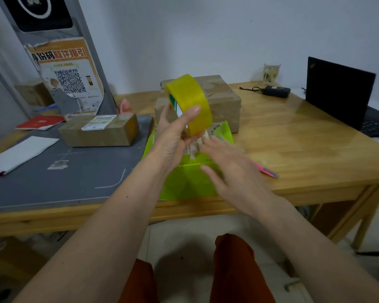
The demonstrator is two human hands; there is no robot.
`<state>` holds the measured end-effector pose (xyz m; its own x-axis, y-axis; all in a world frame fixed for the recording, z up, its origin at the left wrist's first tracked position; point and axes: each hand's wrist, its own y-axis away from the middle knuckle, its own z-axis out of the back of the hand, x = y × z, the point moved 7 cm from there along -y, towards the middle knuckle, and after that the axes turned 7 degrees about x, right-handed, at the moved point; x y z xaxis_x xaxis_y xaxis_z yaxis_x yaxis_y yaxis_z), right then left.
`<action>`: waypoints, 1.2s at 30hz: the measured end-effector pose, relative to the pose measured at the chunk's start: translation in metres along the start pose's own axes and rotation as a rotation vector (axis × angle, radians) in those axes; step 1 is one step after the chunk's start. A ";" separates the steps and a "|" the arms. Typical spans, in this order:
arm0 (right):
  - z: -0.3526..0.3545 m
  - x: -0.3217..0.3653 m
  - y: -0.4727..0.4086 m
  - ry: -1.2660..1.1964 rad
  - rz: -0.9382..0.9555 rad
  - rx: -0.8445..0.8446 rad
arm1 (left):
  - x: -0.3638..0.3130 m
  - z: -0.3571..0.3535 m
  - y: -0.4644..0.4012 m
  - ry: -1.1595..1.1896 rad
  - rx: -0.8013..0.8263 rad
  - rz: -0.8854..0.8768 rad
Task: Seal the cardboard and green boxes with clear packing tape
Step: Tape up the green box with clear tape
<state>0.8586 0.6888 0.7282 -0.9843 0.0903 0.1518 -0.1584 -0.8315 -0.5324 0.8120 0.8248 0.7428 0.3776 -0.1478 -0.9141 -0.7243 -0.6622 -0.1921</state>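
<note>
right hand (pixel 230 169) motion-blurred, fingers smeared, can't tell if touching green box (pixel 184 182). box top mostly hidden behind both hands, label there unreadable. laptop (pixel 339 92) cut off at right edge. big cardboard box (pixel 223 99) partly blocked by tape roll (pixel 190 101). poster (pixel 70 77) fine print too small.

Tape roll (pixel 192 103): glossy yellowish plastic film, catching the light.
Green box (pixel 190 182): smooth, shiny card, showing a bright sheen.
Cardboard box (pixel 219 99): matt brown board, looking creased under old tape.
Small parcel (pixel 101 132): dull cardboard, carrying a paper label.
Table (pixel 293 138): varnished wood, reflecting softly.
Mat (pixel 53 171): matt grey sheet, lying scuffed.
Glass (pixel 271 73): clear, standing by the wall.
</note>
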 end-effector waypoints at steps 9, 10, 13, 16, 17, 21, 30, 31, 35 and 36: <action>-0.023 0.014 -0.012 0.347 0.033 -0.090 | -0.005 0.011 0.003 -0.059 -0.023 0.000; -0.025 0.016 -0.019 0.355 0.036 -0.095 | -0.005 0.012 0.004 -0.071 -0.026 -0.006; -0.026 0.013 -0.018 0.308 0.069 -0.255 | -0.014 0.020 0.007 -0.125 -0.042 -0.042; -0.022 0.011 0.002 0.170 0.160 -0.504 | -0.028 0.036 0.011 -0.172 -0.072 -0.093; -0.020 0.008 0.001 0.129 0.161 -0.523 | -0.032 0.043 0.012 -0.170 -0.091 -0.095; -0.013 0.002 -0.007 0.037 0.130 -0.602 | -0.048 0.071 0.016 -0.155 -0.155 -0.124; -0.052 -0.054 -0.006 -0.716 -0.564 -0.725 | -0.034 0.106 0.008 -0.143 -0.226 -0.106; -0.059 -0.059 -0.003 -0.794 -0.658 -0.758 | -0.031 0.108 0.008 -0.141 -0.234 -0.113; -0.080 -0.078 -0.008 -1.093 -0.957 -0.779 | -0.022 0.113 0.007 -0.041 -0.259 -0.097; -0.082 -0.080 -0.010 -1.127 -0.987 -0.770 | -0.022 0.113 0.009 -0.019 -0.262 -0.095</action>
<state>0.9327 0.7344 0.6534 -0.0038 -0.3162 0.9487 -0.9707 -0.2269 -0.0795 0.7319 0.9054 0.7205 0.4237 -0.0635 -0.9036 -0.5110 -0.8404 -0.1805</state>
